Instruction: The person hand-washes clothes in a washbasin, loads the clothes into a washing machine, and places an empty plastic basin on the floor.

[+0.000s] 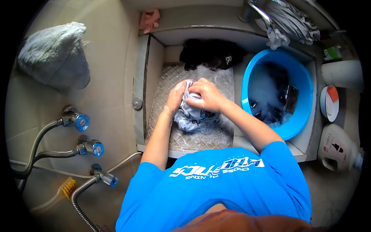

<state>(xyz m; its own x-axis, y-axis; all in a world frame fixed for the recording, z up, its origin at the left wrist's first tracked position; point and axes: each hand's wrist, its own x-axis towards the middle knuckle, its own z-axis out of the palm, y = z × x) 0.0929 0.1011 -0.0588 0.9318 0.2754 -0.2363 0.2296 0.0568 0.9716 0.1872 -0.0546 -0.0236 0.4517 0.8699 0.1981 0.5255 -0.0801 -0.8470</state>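
Observation:
A wet, light grey-white garment [195, 118] with dark markings lies bunched on the ribbed washboard surface [166, 92] of the sink. My left hand [177, 94] is closed on a fold of it, with some suds on the skin. Close beside it, my right hand [206, 94] has its fingers curled round the same cloth. The two hands are nearly touching, with the upper part of the garment raised between them and the rest hanging onto the board. Foamy water [216, 77] lies around the cloth.
A dark garment [210, 52] lies at the sink's back. Right of it stands a blue basin [246, 91] with soapy water, dark clothes and a brush-like block [291, 99]. A faucet [261, 12], a detergent jug [337, 147] and a bowl [324, 102] surround it. Valves [81, 121] line the left wall.

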